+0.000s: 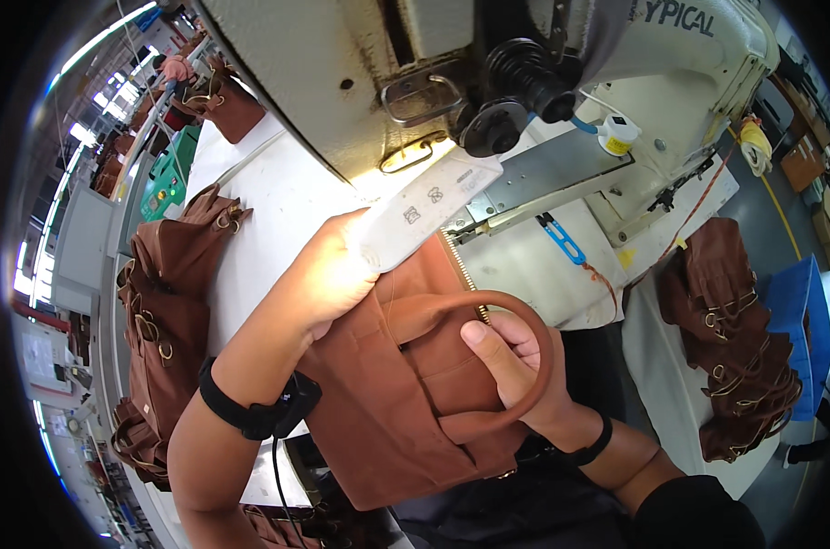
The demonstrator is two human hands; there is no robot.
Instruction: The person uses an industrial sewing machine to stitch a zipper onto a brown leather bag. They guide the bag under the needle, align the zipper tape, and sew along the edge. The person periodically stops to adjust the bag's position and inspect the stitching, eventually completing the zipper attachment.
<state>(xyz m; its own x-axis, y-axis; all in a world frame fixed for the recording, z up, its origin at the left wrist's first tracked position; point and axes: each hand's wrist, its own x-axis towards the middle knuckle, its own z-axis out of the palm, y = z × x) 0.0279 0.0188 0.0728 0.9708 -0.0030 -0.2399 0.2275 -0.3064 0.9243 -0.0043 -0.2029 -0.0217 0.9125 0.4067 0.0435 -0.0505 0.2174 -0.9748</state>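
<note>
A brown leather handbag (pixel 360 412) with a rounded handle (pixel 547 366) and a brass-toothed zipper (pixel 456 265) lies tilted under the sewing machine head (pixel 415 55). My left hand (pixel 328 279) is curled closed at the bag's upper left edge, brightly lit by the machine's lamp. A pale printed guard plate (pixel 433 206) hides part of its fingers. Through the handle's loop, my right hand (pixel 524 361) pinches the bag's edge beside the zipper, thumb on top and fingers beneath. The zipper's far end runs to the machine's metal bed (pixel 543 188); the needle is hidden.
Brown bags are piled on the left (pixel 163 320) and on the right (pixel 730 348), near a blue crate (pixel 799 320). Blue-handled thread snips (pixel 561 240) lie on the table right of the work. Far back left, a person (pixel 177 69) sits near another bag (pixel 227 105).
</note>
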